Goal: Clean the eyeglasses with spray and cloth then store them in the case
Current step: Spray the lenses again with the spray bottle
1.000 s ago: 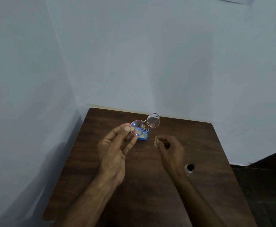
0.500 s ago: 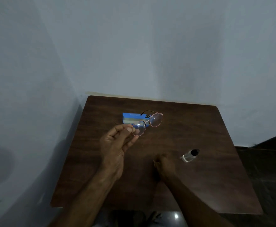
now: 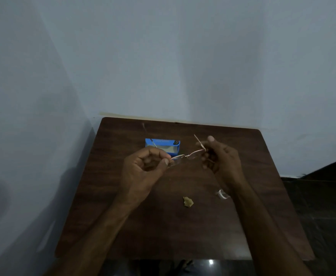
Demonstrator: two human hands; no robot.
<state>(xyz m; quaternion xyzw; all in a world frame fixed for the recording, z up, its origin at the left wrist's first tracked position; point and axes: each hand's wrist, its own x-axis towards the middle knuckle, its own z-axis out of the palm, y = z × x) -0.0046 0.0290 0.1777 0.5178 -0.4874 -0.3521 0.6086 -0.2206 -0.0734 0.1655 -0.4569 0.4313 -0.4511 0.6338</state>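
Thin pink-rimmed eyeglasses hang above the middle of the dark wooden table, lenses tipped down and both temples pointing away from me. My left hand pinches the left end of the frame. My right hand pinches the right hinge. Behind the glasses an open blue case lies on the table. A small crumpled yellowish cloth rests on the wood near me. The small clear spray bottle lies beside my right forearm, partly hidden by it.
The table stands in a corner, with pale walls at its left and far edges. A dark floor lies to the right of the table.
My right hand left the cloth on the table and rose to the right hinge of the glasses. The glasses turned from facing me to lenses down, held by both hands.
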